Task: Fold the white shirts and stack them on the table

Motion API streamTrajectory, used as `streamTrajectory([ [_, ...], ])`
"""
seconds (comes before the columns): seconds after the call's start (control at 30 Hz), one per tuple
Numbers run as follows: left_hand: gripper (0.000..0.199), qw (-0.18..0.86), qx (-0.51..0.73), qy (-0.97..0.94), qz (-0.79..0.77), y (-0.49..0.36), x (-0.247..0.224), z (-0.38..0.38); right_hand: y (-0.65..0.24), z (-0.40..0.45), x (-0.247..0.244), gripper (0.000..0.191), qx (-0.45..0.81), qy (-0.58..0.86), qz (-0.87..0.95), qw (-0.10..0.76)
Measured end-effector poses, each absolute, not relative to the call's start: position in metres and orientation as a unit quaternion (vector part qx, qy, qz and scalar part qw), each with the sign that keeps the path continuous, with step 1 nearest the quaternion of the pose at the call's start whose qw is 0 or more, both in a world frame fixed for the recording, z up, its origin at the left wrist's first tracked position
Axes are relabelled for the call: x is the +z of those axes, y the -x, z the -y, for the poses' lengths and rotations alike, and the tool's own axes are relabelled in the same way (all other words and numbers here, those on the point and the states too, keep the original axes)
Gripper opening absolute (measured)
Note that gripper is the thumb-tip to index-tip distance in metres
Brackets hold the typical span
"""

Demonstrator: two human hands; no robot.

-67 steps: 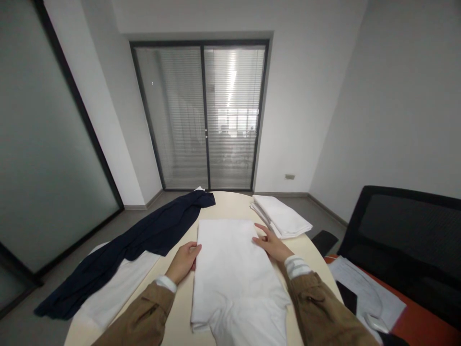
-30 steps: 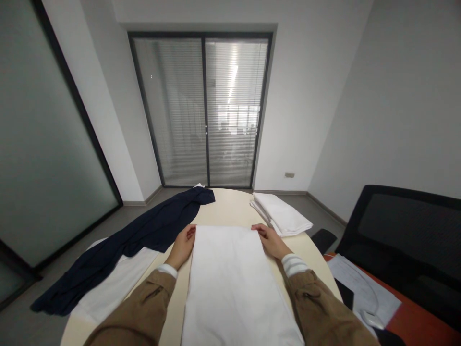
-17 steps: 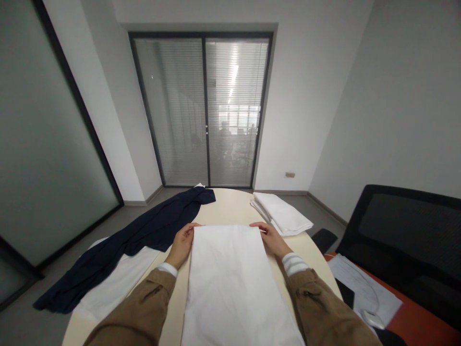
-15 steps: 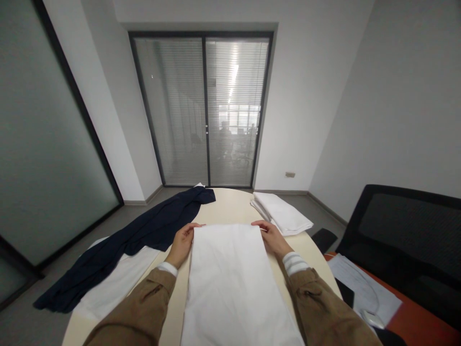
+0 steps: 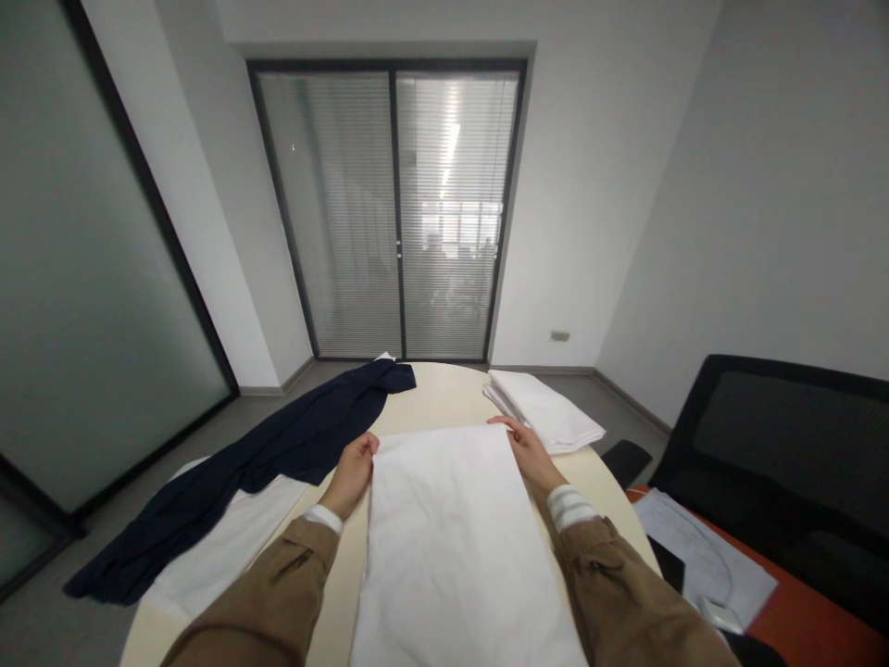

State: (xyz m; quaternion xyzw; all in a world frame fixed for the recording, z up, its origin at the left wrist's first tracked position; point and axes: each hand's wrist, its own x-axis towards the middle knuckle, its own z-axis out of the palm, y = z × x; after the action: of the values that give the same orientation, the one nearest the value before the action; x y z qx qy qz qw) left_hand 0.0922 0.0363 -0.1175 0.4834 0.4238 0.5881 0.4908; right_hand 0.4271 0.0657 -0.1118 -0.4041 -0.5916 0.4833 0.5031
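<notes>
Both hands work at the far end of a smooth white cotton garment [image 5: 451, 556], which lies flat as a long, wide panel down the middle of the table, running from about 12 o'clock toward the wearer at 6 o'clock. The left hand [image 5: 353, 475] is curled into a narrow grip at the garment's far left corner, fingers bunched against the fabric edge. The right hand [image 5: 529, 454] is also narrow, its fingertips pinching the far right corner. The cloth looks soft and matte, with faint creases.

Both forearms come in from the lower corners in tan cotton cargo sleeves [image 5: 625, 593], and a white-striped cuff [image 5: 569, 509] shows at the right wrist. The round cream table [image 5: 431, 394] has a crumpled navy fabric garment [image 5: 278, 435] at about 10 o'clock, lying over a white cloth [image 5: 222, 547] at 8 o'clock. A neatly folded white fabric stack [image 5: 542, 412] sits at 1 o'clock, just beyond the right hand.

At 4 o'clock, printed papers [image 5: 694, 556] lie on an orange desk [image 5: 812, 602] beside a black mesh chair back [image 5: 784, 445]. Their print is too small to read.
</notes>
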Motion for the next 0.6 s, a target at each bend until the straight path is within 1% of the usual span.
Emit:
streamTrajectory([
  [0.1, 0.021, 0.491, 0.596, -0.479, -0.418, -0.095, -0.118, -0.036, -0.424, -0.064, -0.112, 0.039, 0.464, 0.392, 0.606, 0.513],
  [0.17, 0.019, 0.503, 0.594, -0.478, -0.406, -0.096, -0.116, -0.035, -0.424, -0.064, -0.114, 0.042, 0.447, 0.380, 0.621, 0.520],
  [0.23, 0.027, 0.522, 0.585, -0.482, -0.390, -0.096, -0.113, -0.034, -0.425, -0.065, -0.116, 0.045, 0.445, 0.381, 0.625, 0.516],
  [0.3, 0.037, 0.529, 0.578, -0.492, -0.379, -0.096, -0.110, -0.034, -0.426, -0.066, -0.117, 0.039, 0.453, 0.390, 0.617, 0.512],
  [0.33, 0.038, 0.529, 0.575, -0.499, -0.376, -0.096, -0.109, -0.034, -0.427, -0.066, -0.116, 0.034, 0.460, 0.392, 0.611, 0.511],
  [0.43, 0.023, 0.527, 0.574, -0.508, -0.368, -0.097, -0.107, -0.035, -0.427, -0.066, -0.112, 0.020, 0.482, 0.380, 0.598, 0.516],
  [0.5, 0.014, 0.515, 0.582, -0.504, -0.377, -0.098, -0.107, -0.035, -0.426, -0.065, -0.109, 0.020, 0.498, 0.370, 0.588, 0.519],
  [0.6, 0.017, 0.495, 0.592, -0.490, -0.405, -0.101, -0.106, -0.034, -0.422, -0.063, -0.108, 0.020, 0.518, 0.380, 0.567, 0.515],
])
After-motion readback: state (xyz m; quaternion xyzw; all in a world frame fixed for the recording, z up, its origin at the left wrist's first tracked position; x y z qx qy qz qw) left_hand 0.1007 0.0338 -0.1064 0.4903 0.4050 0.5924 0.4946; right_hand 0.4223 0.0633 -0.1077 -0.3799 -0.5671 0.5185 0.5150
